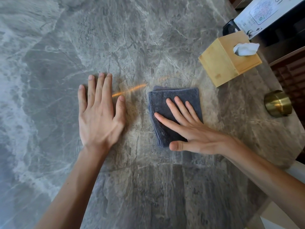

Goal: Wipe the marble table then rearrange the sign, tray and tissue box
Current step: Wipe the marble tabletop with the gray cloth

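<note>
cloth [173,100] lies lengthwise near-to-far under spread right hand [193,129], left hand [99,116] flat on table [148,47]

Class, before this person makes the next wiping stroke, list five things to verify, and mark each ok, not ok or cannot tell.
1. Gray cloth lies folded, flat on the marble table: ok.
2. Right hand presses on the cloth with straight fingers: ok.
3. Left hand rests flat on bare marble, apart from the cloth: ok.
4. Path rightward free: wooden tissue box and brass cylinder stand there: not ok.
5. Sign steady behind the tissue box: cut off by the frame, cannot tell.
</note>
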`<state>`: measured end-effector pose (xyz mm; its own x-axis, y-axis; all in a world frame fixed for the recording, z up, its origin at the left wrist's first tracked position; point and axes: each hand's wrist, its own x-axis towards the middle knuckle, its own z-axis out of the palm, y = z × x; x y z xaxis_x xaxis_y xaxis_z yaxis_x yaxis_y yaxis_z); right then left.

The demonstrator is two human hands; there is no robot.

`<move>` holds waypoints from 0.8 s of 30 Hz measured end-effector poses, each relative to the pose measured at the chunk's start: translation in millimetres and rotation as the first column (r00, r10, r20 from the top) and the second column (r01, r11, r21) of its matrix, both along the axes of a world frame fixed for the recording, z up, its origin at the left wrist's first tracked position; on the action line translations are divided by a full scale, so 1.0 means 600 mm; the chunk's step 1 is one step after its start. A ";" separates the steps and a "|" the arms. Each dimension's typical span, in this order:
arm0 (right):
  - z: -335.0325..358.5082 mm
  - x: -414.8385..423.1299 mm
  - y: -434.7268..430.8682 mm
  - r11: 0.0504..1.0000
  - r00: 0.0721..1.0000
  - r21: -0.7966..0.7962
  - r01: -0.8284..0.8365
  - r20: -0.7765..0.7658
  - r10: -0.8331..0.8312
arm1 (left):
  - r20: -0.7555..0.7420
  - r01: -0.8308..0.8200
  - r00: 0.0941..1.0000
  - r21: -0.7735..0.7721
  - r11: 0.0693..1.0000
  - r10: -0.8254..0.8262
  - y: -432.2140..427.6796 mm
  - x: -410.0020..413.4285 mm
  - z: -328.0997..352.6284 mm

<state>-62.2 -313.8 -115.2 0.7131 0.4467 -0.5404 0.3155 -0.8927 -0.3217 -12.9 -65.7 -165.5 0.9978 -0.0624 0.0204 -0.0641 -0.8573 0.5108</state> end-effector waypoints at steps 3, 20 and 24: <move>0.014 0.006 0.017 0.897 0.919 0.276 0.346 0.091 -0.383 | 0.001 -0.003 1.000 -0.010 1.000 0.003 -0.001 -0.002 0.002; -0.067 0.012 0.111 0.799 0.710 -0.095 0.594 0.527 -0.466 | -0.011 -0.008 1.000 0.018 1.000 0.008 -0.003 -0.001 0.000; -0.062 -0.043 0.101 0.863 0.779 -0.102 0.496 0.492 -0.389 | -0.008 -0.008 1.000 0.005 1.000 0.008 -0.004 -0.001 0.001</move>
